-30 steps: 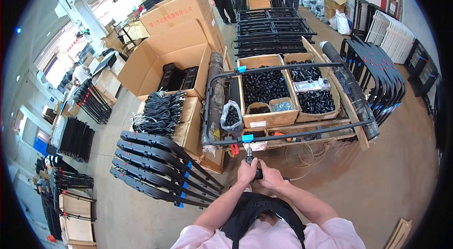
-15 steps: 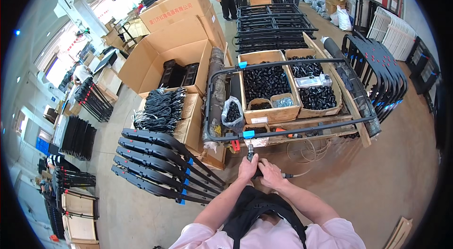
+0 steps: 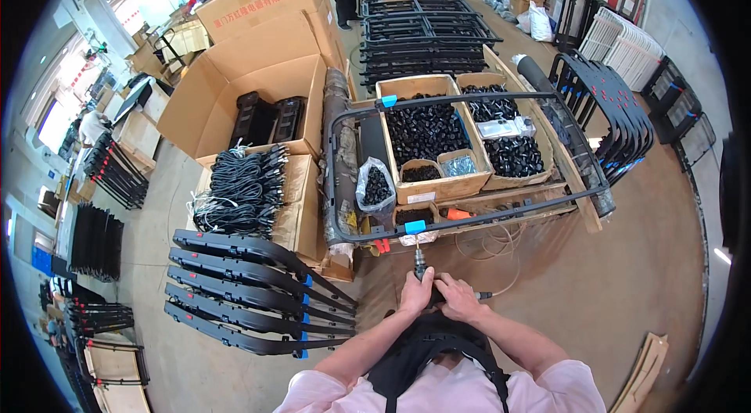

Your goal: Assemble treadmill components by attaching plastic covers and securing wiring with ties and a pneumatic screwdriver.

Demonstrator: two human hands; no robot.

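Both hands hold a dark power screwdriver [image 3: 420, 263] with a silver collar, pointed away from me. My left hand [image 3: 415, 292] wraps its left side; my right hand [image 3: 458, 299] is closed around its right side, where a hose fitting comes out. The thin bit reaches up to the blue piece [image 3: 415, 228] on the near bar of a black rounded frame [image 3: 508, 217]; I cannot tell whether the tip touches. A second blue piece [image 3: 389, 101] sits on the far bar. Beneath the frame stand boxes of small black parts [image 3: 423, 130].
Curved black frames [image 3: 235, 288] are stacked at the near left. Behind them lie bundled black cables [image 3: 244, 186] and an open carton [image 3: 195, 104]. A wooden plank [image 3: 588, 213] and a wrapped roll [image 3: 547, 92] flank the right side. An air hose [image 3: 512, 280] trails behind the tool. People stand at the far end.
My view has shifted, so the scene sits farther left. My hands and the screwdriver have drawn slightly back from the near bar, and more of the bit shows.
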